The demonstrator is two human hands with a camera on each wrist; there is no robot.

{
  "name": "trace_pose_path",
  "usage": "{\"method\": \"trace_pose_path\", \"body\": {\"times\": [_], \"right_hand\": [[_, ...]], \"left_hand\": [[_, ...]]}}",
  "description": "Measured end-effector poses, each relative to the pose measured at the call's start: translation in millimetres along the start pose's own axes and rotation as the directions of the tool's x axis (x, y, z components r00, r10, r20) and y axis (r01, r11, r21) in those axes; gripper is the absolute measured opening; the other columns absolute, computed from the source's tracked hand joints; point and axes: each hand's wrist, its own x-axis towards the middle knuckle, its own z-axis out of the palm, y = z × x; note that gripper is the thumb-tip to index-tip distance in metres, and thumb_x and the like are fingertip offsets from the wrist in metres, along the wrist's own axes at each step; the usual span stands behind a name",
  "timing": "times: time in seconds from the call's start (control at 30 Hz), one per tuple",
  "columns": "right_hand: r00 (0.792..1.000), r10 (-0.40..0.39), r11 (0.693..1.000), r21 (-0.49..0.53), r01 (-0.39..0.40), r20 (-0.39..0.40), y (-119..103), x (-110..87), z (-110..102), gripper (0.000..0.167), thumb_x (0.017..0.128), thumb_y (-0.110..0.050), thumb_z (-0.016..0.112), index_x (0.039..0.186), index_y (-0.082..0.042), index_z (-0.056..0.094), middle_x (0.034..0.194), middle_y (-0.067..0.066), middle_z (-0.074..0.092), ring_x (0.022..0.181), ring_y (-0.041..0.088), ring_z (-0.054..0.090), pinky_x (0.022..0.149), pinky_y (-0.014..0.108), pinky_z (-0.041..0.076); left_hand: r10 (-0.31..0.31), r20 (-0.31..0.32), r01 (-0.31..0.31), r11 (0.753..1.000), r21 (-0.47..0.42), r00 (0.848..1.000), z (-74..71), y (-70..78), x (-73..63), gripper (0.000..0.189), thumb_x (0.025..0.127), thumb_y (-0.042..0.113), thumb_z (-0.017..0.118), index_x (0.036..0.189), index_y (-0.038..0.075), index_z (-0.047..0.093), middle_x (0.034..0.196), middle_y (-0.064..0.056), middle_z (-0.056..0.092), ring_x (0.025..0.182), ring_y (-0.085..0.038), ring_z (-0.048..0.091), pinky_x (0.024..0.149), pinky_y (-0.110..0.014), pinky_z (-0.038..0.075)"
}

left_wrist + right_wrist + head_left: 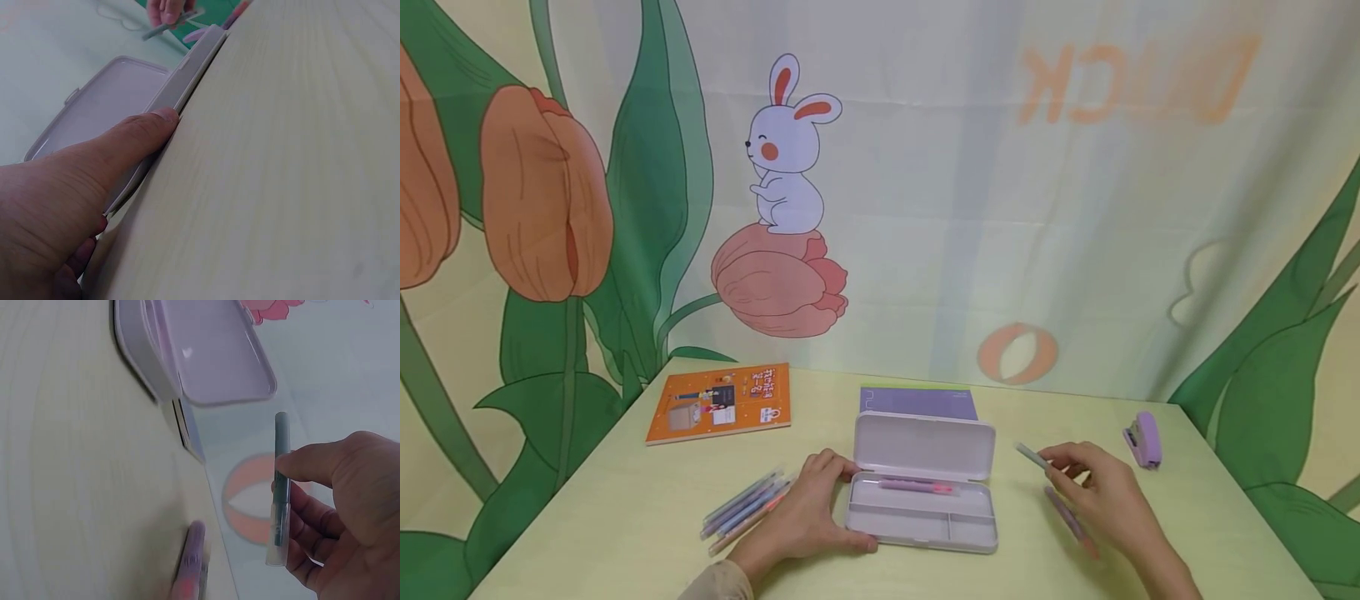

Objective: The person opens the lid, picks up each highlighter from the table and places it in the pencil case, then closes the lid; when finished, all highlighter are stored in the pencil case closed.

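Observation:
An open light-grey pencil case (922, 510) lies on the table, its lid tipped back. One marker with a pink end (917, 486) lies in its long rear compartment. My left hand (808, 508) grips the case's left end, the thumb along the front wall in the left wrist view and the fingers round the far side. To the right of the case, my right hand (1097, 487) pinches a teal marker with a clear cap (282, 487) between thumb and fingers, above the table. Below that hand lies a purple marker with a coral end (1072, 523).
Several markers (743, 507) lie in a bunch left of my left hand. An orange book (722, 404) is at the back left, a purple notebook (917, 402) behind the case. A purple stapler (1144, 440) stands at the far right. A printed curtain (925, 208) hangs behind the table.

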Motion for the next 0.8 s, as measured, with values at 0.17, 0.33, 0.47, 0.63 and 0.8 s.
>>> {"method": "trace_pose_path", "body": {"times": [0.17,0.33,0.47,0.63,0.8], "right_hand": [[0.999,-0.038,0.998,0.044,0.038,-0.006,-16.4,5.8,8.1,0.022,0.099,-0.008,0.085,0.115,-0.023,0.084,0.1,-0.012,0.075,0.089,0.004,0.067,0.075,0.025,0.054],[0.997,-0.073,0.993,0.097,0.073,-0.007,-31.5,13.3,19.3,0.024,0.097,-0.007,0.086,0.114,-0.023,0.084,0.097,-0.014,0.073,0.089,0.005,0.067,0.075,0.025,0.054],[0.995,-0.102,0.989,0.111,0.099,0.017,-43.7,18.6,32.7,0.024,0.096,-0.006,0.086,0.114,-0.023,0.085,0.095,-0.014,0.072,0.088,0.005,0.067,0.075,0.025,0.054],[0.985,-0.171,0.976,0.139,0.165,0.027,-58.8,26.4,50.3,0.026,0.094,-0.003,0.087,0.113,-0.021,0.085,0.094,-0.013,0.072,0.087,0.005,0.067,0.073,0.026,0.054],[0.978,-0.203,0.958,0.215,0.188,0.052,-73.0,32.3,65.7,0.027,0.093,-0.001,0.087,0.112,-0.019,0.084,0.097,-0.008,0.074,0.088,0.007,0.069,0.074,0.028,0.056]], "left_hand": [[0.002,0.001,-0.002,1.0,0.0,1.0,0.5,0.2,-0.5,0.099,0.066,0.066,0.102,0.136,0.008,0.064,0.126,0.002,0.058,0.128,-0.02,0.049,0.116,-0.056,0.05],[0.002,-0.003,-0.002,1.0,-0.002,1.0,-0.3,0.6,0.0,0.099,0.067,0.066,0.102,0.137,0.008,0.064,0.126,0.002,0.059,0.128,-0.02,0.049,0.116,-0.056,0.05],[-0.006,0.002,0.006,1.0,0.002,1.0,-0.4,-0.2,-0.2,0.099,0.067,0.067,0.102,0.137,0.009,0.064,0.127,0.002,0.058,0.129,-0.02,0.049,0.117,-0.056,0.05],[-0.009,0.001,0.009,1.0,0.001,1.0,-0.3,-0.6,-0.8,0.1,0.067,0.068,0.101,0.138,0.009,0.063,0.128,0.003,0.058,0.131,-0.021,0.049,0.118,-0.057,0.049],[-0.001,0.001,0.001,1.0,-0.009,1.0,-1.4,1.1,-0.5,0.099,0.067,0.066,0.102,0.138,0.007,0.063,0.128,0.001,0.058,0.13,-0.022,0.049,0.118,-0.058,0.049]]}}
